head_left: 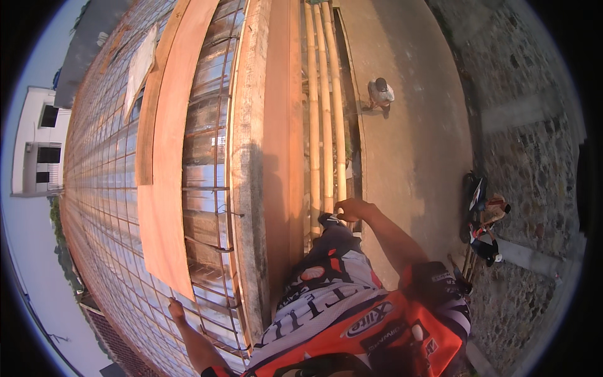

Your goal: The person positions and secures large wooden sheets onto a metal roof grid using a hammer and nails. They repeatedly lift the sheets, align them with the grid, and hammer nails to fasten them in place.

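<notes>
On the steel rebar grid (119,251) at the left, my left hand (176,309) is closed, fingers curled in. It lies just below the near end of a long plywood strip (164,232); whatever it grips is too small to make out. My right hand (353,209) is a closed fist beside my leg and shoe. It overlaps the near part of a bamboo pole (336,113); a small pale thing shows at its fingers, and I cannot tell what it is. A thick timber beam (249,157) runs between the grid and the formwork board (279,125).
Several bamboo poles run along the edge, above a paved road (411,151) far below. One person (380,94) walks there; people with a motorbike (474,198) are by a stone wall (531,176). Shiny metal sheets (204,182) lie under the rebar. A white building (38,141) stands far left.
</notes>
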